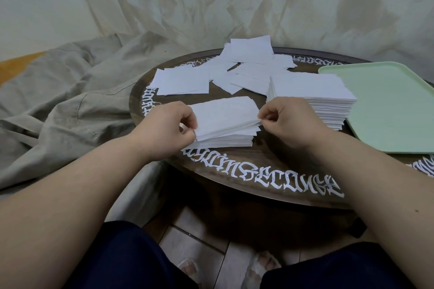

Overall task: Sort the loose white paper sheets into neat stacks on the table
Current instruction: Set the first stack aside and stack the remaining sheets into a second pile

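Squaring the near stack was the step in hand, as we judged it. We held it at both short ends: our left hand had its grip closed on the left edge, and our right hand pinched a few top sheets at the right corner, which lifted and fanned a little. The stack sat on the counter just in front of us, with a taller stack close on the right, beside a green tray. Loose sheets lay scattered at the far side, well apart from our hands. To do it well, we thought it best to loosen the pinch, let the sheets drop flat, then press both ends inward evenly, so no corner creased or slid out
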Available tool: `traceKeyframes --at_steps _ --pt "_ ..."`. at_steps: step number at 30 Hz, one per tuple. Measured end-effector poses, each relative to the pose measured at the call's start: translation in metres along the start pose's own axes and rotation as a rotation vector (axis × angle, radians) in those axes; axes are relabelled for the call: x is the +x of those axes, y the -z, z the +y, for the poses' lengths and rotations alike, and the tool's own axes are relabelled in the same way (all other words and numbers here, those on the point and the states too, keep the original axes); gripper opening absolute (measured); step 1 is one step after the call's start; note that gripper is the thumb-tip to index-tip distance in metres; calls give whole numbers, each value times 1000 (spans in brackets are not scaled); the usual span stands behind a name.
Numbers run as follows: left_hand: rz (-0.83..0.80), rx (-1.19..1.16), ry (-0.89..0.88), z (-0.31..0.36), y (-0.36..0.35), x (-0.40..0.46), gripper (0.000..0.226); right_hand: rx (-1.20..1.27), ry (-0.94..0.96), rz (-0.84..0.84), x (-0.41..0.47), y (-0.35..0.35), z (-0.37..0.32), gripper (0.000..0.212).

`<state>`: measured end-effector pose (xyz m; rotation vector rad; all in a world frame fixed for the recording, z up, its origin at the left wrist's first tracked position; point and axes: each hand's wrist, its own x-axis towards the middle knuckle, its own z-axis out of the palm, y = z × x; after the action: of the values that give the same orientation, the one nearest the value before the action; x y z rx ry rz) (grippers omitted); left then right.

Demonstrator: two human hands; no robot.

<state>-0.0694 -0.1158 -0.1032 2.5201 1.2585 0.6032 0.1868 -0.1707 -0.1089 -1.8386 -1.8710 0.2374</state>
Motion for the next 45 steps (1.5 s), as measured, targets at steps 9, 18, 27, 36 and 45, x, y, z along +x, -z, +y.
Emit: traceKeyframes --at_steps 9,18,27,36,45 --pt "-45 54 -35 2 -2 2 27 -36 88 53 1 1 -4 27" --pt "-28 72 -38 5 1 0 33 -96 73 100 0 1 -8 18" --pt "92 181 -41 14 1 3 13 -36 76 184 0 1 -12 22" --pt "216 90 -100 3 2 7 17 14 128 212 1 0 -13 18" --pt "12 74 13 -4 9 -7 17 -19 130 23 -3 -1 -19 6"
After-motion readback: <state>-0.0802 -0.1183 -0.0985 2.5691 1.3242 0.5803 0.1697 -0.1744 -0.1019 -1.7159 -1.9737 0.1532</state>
